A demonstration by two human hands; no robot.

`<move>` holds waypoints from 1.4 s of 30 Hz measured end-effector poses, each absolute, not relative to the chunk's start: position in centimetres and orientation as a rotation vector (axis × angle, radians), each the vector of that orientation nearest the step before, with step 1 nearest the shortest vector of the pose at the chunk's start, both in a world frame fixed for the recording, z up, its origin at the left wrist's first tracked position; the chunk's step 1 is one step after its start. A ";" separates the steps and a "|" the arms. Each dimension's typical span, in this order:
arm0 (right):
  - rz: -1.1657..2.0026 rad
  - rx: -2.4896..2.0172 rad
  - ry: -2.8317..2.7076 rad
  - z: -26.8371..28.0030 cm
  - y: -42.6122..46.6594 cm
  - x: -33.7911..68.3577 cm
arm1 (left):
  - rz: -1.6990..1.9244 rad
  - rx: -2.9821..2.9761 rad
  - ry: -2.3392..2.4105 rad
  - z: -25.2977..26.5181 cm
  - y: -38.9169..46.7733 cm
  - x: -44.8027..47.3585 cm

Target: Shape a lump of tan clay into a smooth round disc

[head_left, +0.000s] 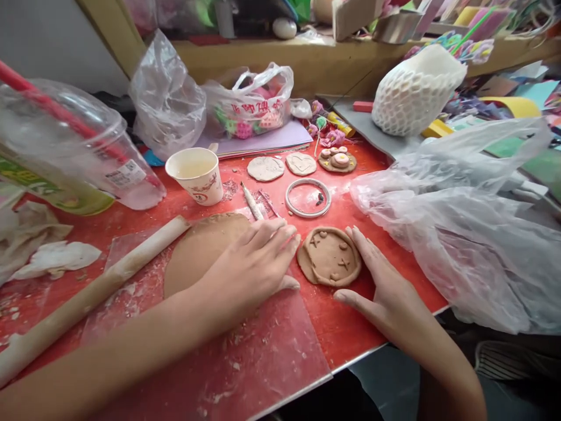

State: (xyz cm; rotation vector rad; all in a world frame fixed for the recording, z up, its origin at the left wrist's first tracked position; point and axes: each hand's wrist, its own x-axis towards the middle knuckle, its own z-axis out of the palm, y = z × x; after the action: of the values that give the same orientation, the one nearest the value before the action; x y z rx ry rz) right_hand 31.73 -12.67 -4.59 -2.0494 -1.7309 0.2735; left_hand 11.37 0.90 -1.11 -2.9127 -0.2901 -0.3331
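Observation:
A round brown clay disc with a raised rim lies on the red table, small hearts and crosses pressed onto its face. My right hand curves along its right side, thumb and fingers apart, fingertips at the rim. To the disc's left, my left hand hovers or rests with fingers stretched out over the edge of a rolled clay slab; whether it touches the slab I cannot tell. The hand and forearm hide part of the slab. Beyond the disc sits a pale ring.
A rolling pin lies diagonally at left on a plastic sheet. Behind stand a paper cup of liquid and a tilted plastic cup. Small clay discs lie farther back. A crumpled plastic bag covers the right side.

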 end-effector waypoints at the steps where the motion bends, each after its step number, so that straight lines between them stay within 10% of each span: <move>1: 0.270 -2.040 -1.748 -4.6 -12.7 31.9 | -0.340 -2.904 -0.298 -1.3 1.2 11.7; 42: 0.087 -2.024 -1.784 -4.5 -13.0 31.0 | -0.408 -3.057 0.106 -1.0 4.4 12.4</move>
State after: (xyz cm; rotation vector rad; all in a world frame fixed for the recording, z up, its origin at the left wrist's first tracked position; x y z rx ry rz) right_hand 31.04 -13.04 -4.52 -2.0235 -1.7843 0.0866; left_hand 12.41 4.37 -0.98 -3.0568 0.1056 -0.4076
